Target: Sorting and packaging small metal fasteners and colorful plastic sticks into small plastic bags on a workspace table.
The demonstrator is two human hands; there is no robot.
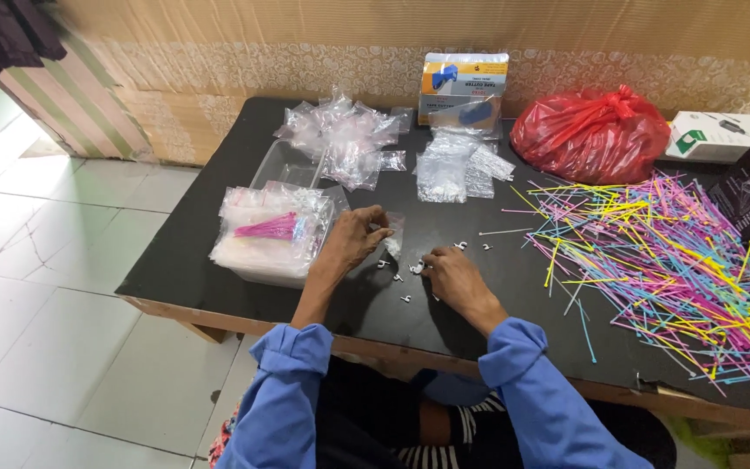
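Small clear bag (393, 233) upright, mouth up, pinched in left hand (353, 239) fingers; right hand (449, 274) fingers pinching white clip (416, 268).

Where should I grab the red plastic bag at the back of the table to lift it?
Probably by the knotted top of the red plastic bag, coming from above. The plastic gathers into a twisted bunch at the upper right, giving fingers a narrow neck, while the body is bulging and slack.
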